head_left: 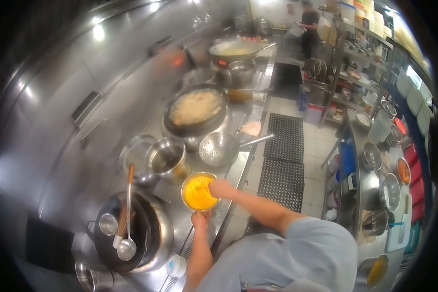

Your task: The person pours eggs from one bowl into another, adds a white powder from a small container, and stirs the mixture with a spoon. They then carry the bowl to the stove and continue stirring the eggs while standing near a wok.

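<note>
A round metal bowl point(184, 193) of bright yellow liquid point(198, 193) stands at the front edge of the steel counter. My left hand point(201, 218) grips its near rim, thumb and fingers closed on the metal. Over the bowl's right side is my right hand point(220, 188), its fingers closed and pointing down at the liquid; what they hold, if anything, is hidden. Behind the bowl stands a steel pot point(166, 159) of dark liquid, and a perforated strainer point(219, 149) lies farther right.
A wok point(194, 108) of frothing food sits beyond the strainer. At the lower left, a ladle point(127, 249) rests across a dark wok point(151, 228). A side table point(370, 194) with bowls stands at right. A person point(309, 29) stands far back.
</note>
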`<state>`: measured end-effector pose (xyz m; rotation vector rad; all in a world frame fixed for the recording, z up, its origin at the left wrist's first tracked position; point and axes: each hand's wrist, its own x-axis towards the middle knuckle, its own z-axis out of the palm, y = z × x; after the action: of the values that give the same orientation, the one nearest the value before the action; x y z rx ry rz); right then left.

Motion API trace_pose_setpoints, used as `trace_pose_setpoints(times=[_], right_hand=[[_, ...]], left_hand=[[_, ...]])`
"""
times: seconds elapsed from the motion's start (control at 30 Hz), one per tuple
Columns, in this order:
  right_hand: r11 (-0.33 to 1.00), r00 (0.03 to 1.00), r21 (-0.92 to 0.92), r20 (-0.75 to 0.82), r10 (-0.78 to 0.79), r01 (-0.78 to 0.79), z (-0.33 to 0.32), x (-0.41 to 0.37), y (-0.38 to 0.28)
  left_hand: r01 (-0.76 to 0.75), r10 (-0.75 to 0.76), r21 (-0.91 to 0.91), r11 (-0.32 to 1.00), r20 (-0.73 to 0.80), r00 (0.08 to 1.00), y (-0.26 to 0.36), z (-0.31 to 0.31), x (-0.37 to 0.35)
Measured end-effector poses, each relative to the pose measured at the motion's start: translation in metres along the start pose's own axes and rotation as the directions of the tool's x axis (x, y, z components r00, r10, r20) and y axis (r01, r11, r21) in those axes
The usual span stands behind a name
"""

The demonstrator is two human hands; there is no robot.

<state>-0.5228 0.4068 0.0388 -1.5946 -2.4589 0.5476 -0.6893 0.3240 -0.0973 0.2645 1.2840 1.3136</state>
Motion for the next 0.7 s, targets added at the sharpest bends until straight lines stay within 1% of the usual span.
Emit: trace_pose_setpoints(times=[0.03,0.1,0.13,0.23,0.3,0.33,0.37,0.43,0.47,0.53,0.57,0.6,0.63,0.7], right_hand=[[1.0,0.994,0.007,-0.111,-0.024,0.025,-0.012,-0.005,-0.008],[0.998,0.986,0.039,-0.164,-0.04,0.047,-0.062,-0.033,-0.032],[0.997,0.979,0.054,-0.197,-0.042,0.054,-0.074,-0.04,-0.036],[0.977,0.911,0.148,-0.404,-0.08,0.152,-0.038,-0.041,-0.018],[0.989,0.983,0.103,-0.158,-0.088,0.105,0.007,-0.039,0.025],[0.991,0.994,0.082,-0.051,-0.099,0.103,0.016,-0.029,0.036],[0.985,0.987,0.128,-0.124,-0.1,0.116,0.009,-0.022,0.04],[0.962,0.973,0.247,-0.224,-0.056,0.112,0.0,-0.037,0.044],[0.975,0.999,0.218,-0.037,-0.024,0.031,-0.002,-0.032,0.056],[0.902,0.997,0.431,-0.075,0.008,0.025,0.009,-0.029,0.087],[0.852,0.994,0.523,-0.102,0.04,0.02,0.006,-0.025,0.11],[0.793,0.99,0.609,-0.115,0.084,0.003,-0.015,-0.038,0.131],[0.691,0.985,0.723,-0.12,0.124,0.001,-0.024,-0.053,0.158],[0.461,0.971,0.886,-0.152,0.184,0.052,-0.046,-0.079,0.224]], left_hand=[[0.011,-0.011,-0.017,1.0,-0.008,1.0,-0.002,-0.001,-0.003],[0.027,-0.028,-0.044,0.999,-0.008,1.0,-0.001,0.001,-0.005],[0.052,-0.053,-0.054,0.997,-0.019,0.998,0.0,0.002,-0.008],[0.107,-0.108,-0.062,0.992,-0.019,0.994,0.007,0.008,-0.019],[0.132,-0.133,-0.04,0.99,0.001,0.991,0.0,-0.007,-0.03],[0.085,-0.074,-0.089,0.992,0.126,0.989,-0.007,-0.018,-0.033],[0.096,-0.098,0.024,0.995,0.087,0.991,-0.003,-0.007,-0.034],[0.181,-0.179,0.261,0.948,-0.033,0.983,-0.008,0.014,-0.075],[0.179,-0.193,0.377,0.909,-0.002,0.981,-0.026,0.023,-0.084],[0.104,-0.199,0.598,0.794,0.095,0.975,-0.05,0.064,-0.075],[0.007,-0.169,0.715,0.699,0.156,0.973,-0.065,0.089,-0.072],[0.041,-0.259,0.726,0.686,0.192,0.947,-0.078,0.12,-0.068],[0.084,-0.355,0.742,0.665,0.216,0.909,-0.093,0.148,-0.067],[0.001,-0.415,0.848,0.531,0.259,0.872,-0.132,0.205,-0.057]])
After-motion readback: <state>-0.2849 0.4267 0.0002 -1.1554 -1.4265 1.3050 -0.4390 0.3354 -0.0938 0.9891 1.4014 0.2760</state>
